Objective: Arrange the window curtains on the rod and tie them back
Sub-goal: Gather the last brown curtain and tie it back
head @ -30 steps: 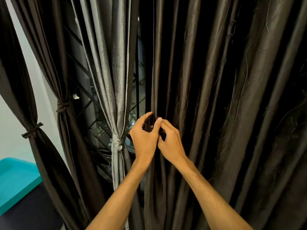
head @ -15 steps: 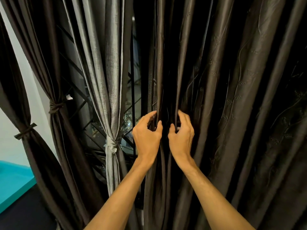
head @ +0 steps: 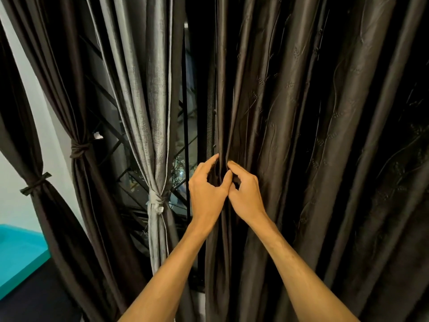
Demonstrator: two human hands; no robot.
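Note:
A wide dark brown curtain [head: 301,135] with a faint leaf pattern hangs loose over the right half of the view. My left hand [head: 205,189] and my right hand [head: 246,194] meet at its left edge, thumbs touching, and both pinch the same narrow folds of this curtain between fingers and thumb. To the left, a grey curtain [head: 151,101] hangs gathered by a pale tie [head: 156,202]. Further left, two more dark curtains are gathered by a dark knot [head: 80,148] and a dark band [head: 36,183]. The rod is out of view.
A window with black diagonal grille bars [head: 130,175] shows between the grey and brown curtains. A pale wall [head: 14,205] lies behind the left curtains. At the lower left sit a teal surface [head: 18,252] and a dark surface [head: 39,296].
My hands, apart half a second ago with fingers hooked into separate folds, have come together and now pinch the same folds. The view has shifted slightly.

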